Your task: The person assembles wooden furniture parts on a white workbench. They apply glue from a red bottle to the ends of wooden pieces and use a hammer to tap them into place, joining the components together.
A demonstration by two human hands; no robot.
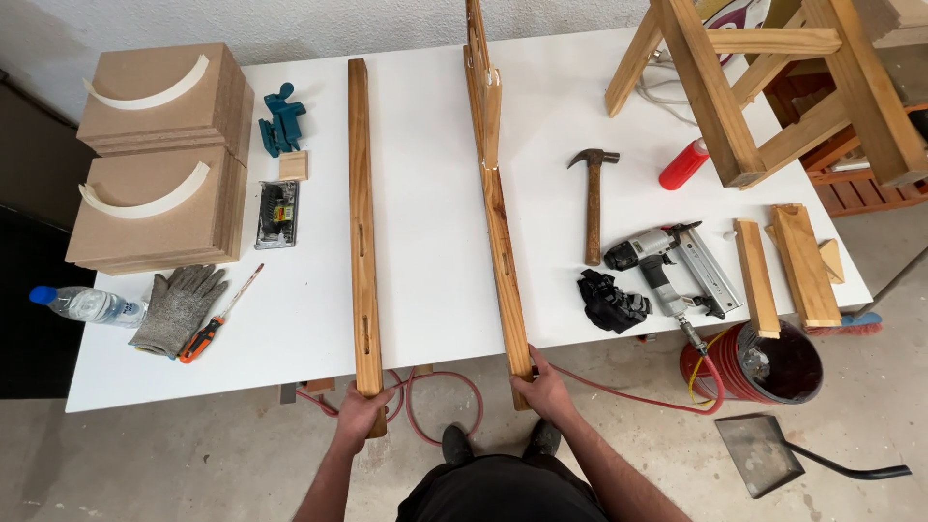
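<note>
While both hands sit at the near edge of the white table (pixel 290 367), each one is wrapped around the end of a long wooden rail — left hand (pixel 363 410) closed on the left rail (pixel 362 232), right hand (pixel 543 387) closed on the right rail (pixel 501 232). Fingers curl round the wood on both sides; nothing spread, nothing loose. The two rails run side by side away from the person, well apart, with bare tabletop between them. The left one shows two slots cut into its face; the right one stands on edge, with a short upright block (pixel 490 116) fixed near its far end.

As for progress, my read is that this is early going: two rails laid out and slotted, nothing bridging them, and the tools lie untouched.

Now the count. One claw hammer (pixel 592 198), one nail gun (pixel 677 266) on its red hose, one red bottle (pixel 683 164), one black glove (pixel 611 302). Two short boards (pixel 783 271) at the right edge. Over on the left — two stacks of brown panels (pixel 159 155), one grey glove (pixel 179 307), one screwdriver (pixel 217 319), one water bottle (pixel 82 304), one teal clamp (pixel 282 121). One wooden frame (pixel 764 87) stands at top right.
</note>
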